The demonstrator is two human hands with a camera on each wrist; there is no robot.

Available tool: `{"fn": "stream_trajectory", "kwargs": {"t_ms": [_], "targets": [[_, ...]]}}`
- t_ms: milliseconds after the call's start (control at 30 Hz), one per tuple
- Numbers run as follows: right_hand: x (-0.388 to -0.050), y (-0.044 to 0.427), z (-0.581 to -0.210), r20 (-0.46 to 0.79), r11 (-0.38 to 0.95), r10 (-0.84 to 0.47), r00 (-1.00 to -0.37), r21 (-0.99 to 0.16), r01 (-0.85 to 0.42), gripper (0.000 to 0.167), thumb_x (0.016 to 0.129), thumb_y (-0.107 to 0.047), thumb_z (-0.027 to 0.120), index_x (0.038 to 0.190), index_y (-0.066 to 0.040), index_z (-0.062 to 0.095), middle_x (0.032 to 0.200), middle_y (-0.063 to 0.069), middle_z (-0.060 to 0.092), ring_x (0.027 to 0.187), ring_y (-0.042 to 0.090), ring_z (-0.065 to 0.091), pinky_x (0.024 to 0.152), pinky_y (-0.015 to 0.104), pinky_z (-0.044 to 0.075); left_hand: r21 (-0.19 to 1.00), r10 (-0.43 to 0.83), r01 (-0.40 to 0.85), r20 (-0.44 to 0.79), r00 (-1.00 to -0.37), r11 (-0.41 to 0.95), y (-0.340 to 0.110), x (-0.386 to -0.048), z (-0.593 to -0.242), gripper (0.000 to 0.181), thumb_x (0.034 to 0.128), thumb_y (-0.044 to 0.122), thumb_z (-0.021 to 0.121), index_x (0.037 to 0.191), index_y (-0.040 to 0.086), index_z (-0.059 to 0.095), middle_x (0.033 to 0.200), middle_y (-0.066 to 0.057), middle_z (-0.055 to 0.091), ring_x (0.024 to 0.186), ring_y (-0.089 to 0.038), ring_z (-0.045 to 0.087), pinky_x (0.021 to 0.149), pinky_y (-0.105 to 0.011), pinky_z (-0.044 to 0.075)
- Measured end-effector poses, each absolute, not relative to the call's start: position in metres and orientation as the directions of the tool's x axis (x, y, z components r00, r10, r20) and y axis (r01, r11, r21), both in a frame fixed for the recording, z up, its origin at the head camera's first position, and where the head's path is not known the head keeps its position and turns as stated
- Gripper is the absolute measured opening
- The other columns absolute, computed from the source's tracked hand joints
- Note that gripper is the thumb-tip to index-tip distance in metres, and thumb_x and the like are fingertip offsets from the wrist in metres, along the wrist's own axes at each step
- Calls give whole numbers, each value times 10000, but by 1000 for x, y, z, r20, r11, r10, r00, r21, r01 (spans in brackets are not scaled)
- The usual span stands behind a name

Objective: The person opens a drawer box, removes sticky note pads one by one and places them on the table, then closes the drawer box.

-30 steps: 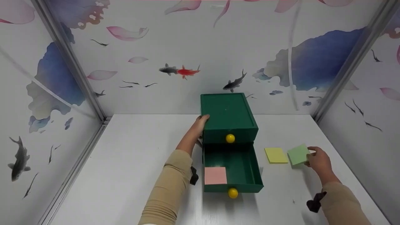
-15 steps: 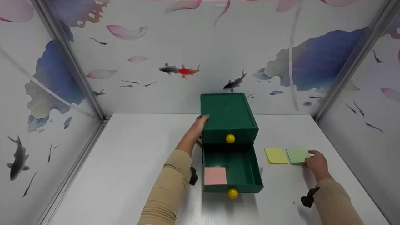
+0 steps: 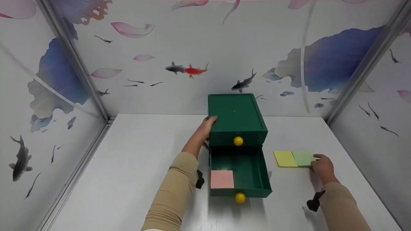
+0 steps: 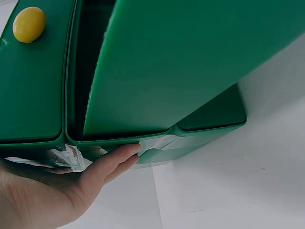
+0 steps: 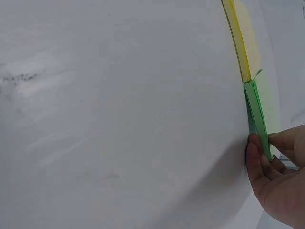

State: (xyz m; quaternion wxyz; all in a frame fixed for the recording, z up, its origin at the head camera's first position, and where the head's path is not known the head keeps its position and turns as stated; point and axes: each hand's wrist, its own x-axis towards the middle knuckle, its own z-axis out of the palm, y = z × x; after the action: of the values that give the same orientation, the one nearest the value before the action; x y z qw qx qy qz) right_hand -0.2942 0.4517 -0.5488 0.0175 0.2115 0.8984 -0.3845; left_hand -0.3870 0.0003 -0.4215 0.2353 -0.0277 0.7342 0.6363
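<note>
A green cabinet (image 3: 236,112) stands with its lower drawer (image 3: 247,171) pulled out; a pink note pad (image 3: 222,179) lies in that drawer's front left corner. My left hand (image 3: 205,128) rests against the cabinet's left side, thumb at the top edge; in the left wrist view the hand (image 4: 71,191) lies along its side wall, fingers nearly straight. To the right on the table, a light green pad (image 3: 303,158) touches a yellow pad (image 3: 285,159). My right hand (image 3: 323,166) pinches the green pad's right edge; the right wrist view shows thumb and fingers around the green pad (image 5: 259,114).
A yellow knob (image 3: 238,141) is on the closed upper drawer and another (image 3: 240,197) on the open drawer's front. White table (image 3: 135,166) extends around the cabinet. Patterned walls (image 3: 144,96) with metal corner posts stand behind and at both sides.
The green pad went from tilted and lifted to flat on the table, then moved left against the yellow pad, with my right hand on it. My left hand stayed on the cabinet.
</note>
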Motion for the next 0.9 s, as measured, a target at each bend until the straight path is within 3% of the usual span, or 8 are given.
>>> {"fn": "stream_trajectory", "kwargs": {"t_ms": [367,633,900], "targets": [[-293,451,-544,-199,632,346,-917,-673,384,520,905,10,407,1382,198,324,1330,422,369,1034,391,507,802,399,467,924,257,-335,-374,-891,185,0,-387,-420,836,929,611,419,1588,245,57,1569,-228,160,1336,-561,247,954,-719,328],[-292,448,-541,-168,654,318,-933,-673,344,509,908,-43,441,1344,212,378,1212,391,480,839,272,583,627,280,489,926,276,-332,-371,-887,179,-1,-387,-421,825,936,600,409,1588,251,45,1568,-240,150,1336,-575,231,942,-732,327],[-290,452,-523,-180,695,242,-953,-654,300,526,998,-154,441,1354,221,343,1260,427,435,998,441,586,760,441,524,928,265,-328,-365,-892,175,0,-388,-423,831,929,607,409,1588,237,63,1559,-244,170,1324,-575,249,931,-740,326]]}}
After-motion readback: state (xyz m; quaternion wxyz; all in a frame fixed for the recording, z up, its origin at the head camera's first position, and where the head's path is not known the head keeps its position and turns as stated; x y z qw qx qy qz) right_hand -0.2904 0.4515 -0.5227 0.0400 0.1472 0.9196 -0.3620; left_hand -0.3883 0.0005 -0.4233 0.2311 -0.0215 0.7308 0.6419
